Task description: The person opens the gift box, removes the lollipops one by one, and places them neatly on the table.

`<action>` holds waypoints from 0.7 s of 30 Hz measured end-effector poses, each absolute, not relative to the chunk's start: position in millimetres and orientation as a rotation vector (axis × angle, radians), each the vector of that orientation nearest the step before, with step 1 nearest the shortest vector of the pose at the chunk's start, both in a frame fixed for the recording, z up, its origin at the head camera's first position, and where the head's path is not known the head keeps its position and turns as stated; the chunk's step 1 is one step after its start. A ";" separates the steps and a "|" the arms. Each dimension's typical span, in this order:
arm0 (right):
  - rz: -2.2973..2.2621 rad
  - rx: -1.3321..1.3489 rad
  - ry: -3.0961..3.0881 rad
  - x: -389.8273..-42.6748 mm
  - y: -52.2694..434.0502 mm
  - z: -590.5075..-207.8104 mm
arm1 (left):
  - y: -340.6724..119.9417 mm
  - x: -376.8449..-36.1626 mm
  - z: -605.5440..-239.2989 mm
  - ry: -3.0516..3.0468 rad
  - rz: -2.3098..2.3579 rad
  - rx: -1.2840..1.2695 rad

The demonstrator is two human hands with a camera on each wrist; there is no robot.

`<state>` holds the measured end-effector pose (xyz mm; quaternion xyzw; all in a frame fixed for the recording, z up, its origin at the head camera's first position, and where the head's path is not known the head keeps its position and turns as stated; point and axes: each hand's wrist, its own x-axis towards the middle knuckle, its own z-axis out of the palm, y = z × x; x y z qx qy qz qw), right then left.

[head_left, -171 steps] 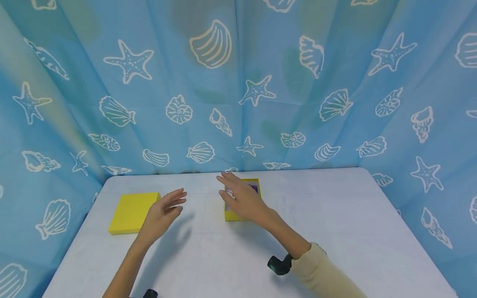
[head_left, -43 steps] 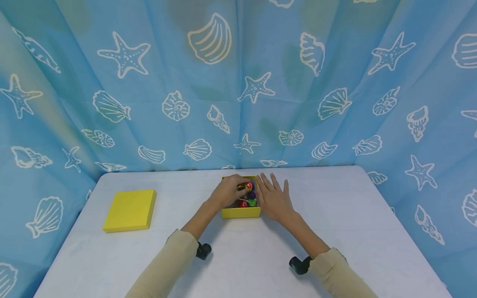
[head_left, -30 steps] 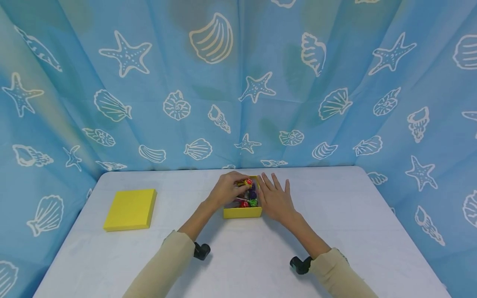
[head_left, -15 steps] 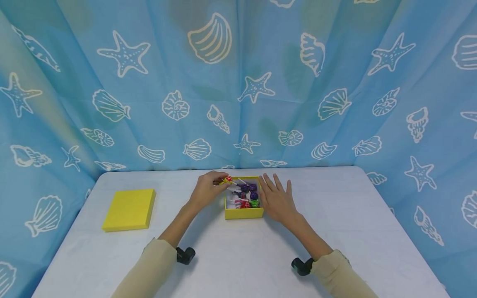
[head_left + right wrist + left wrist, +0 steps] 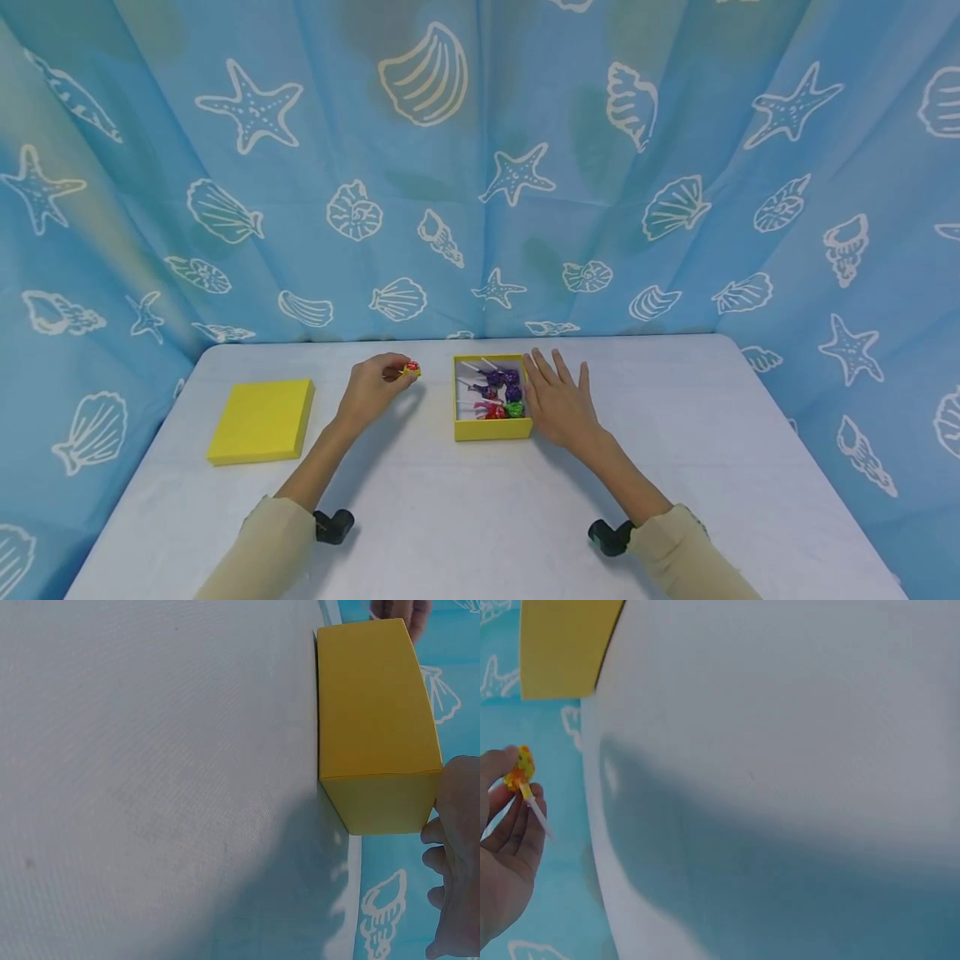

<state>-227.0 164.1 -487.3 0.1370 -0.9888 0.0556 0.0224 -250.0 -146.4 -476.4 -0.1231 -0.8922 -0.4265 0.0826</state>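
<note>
An open yellow box [image 5: 491, 429] [image 5: 375, 735] stands mid-table with several wrapped lollipops [image 5: 501, 393] inside. My left hand [image 5: 372, 390] [image 5: 506, 847] is left of the box, above the table, and pinches a red-and-yellow lollipop [image 5: 411, 369] [image 5: 522, 766] with its white stick pointing down. My right hand [image 5: 558, 402] [image 5: 454, 847] lies flat, fingers straight, against the box's right side.
The yellow lid [image 5: 262, 420] [image 5: 564, 645] lies on the white table [image 5: 480, 517] at the left. A blue curtain with shells and starfish [image 5: 480, 167] closes in the back and both sides. A black wrist camera [image 5: 609, 536] sits at each cuff.
My left hand has lifted the red-and-yellow lollipop out of the box and carried it leftward, away from the box. The right hand stays beside the box.
</note>
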 end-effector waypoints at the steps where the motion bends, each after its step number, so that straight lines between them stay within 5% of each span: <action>1: 0.171 0.425 -3.061 -227.2 164.3 -487.6 | -149.5 -249.2 -477.2 -2.674 -1.270 -0.346; 21: 0.191 0.421 -3.052 -228.3 164.2 -490.0 | -191.1 -238.7 -495.3 -2.867 -0.988 0.080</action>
